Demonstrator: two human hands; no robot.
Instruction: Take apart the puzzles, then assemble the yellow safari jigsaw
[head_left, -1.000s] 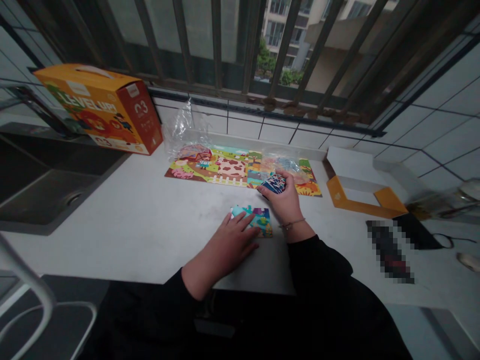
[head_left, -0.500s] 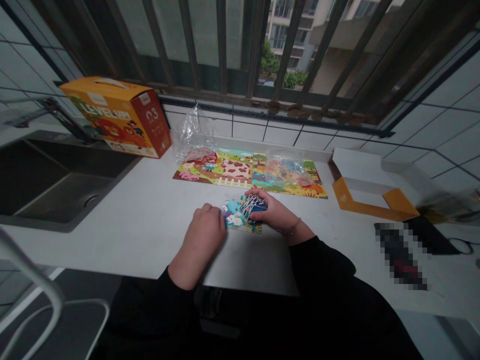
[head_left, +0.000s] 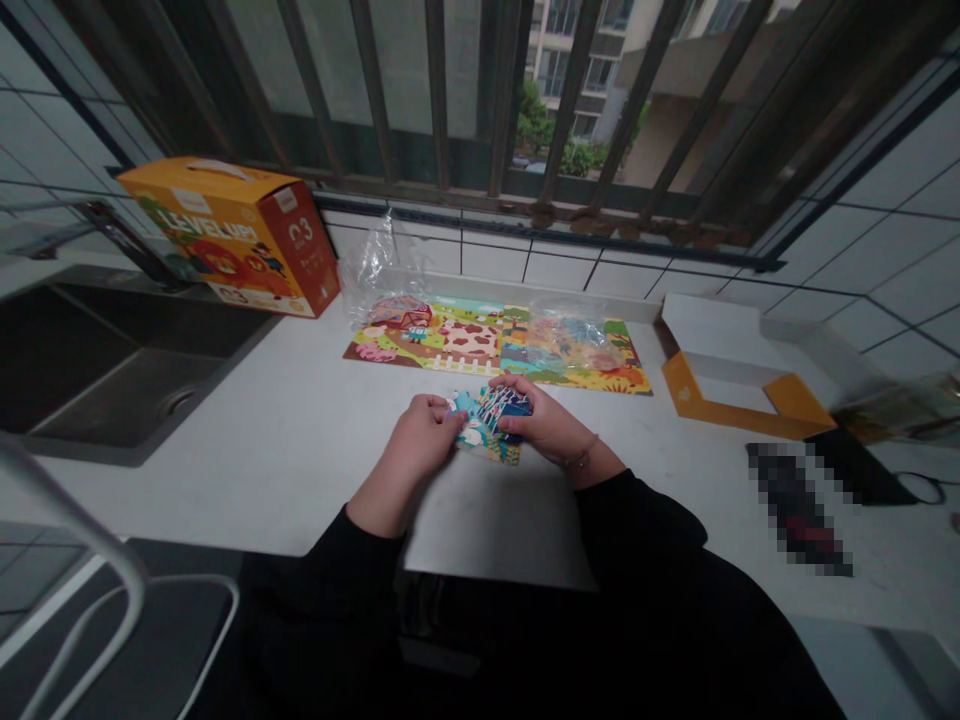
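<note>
Seemingly mid-fitting: right hand [head_left: 544, 425] grips a dark blue patterned piece [head_left: 504, 405] against the teal jigsaw section [head_left: 484, 442] on the white counter [head_left: 262, 470], left hand [head_left: 424, 435] pinching its edge, so careful seating looks needed next.

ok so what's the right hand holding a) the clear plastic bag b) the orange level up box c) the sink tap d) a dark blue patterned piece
d, the right hand is curled around a dark blue patterned piece, just above a small puzzle section on the white counter.
</note>
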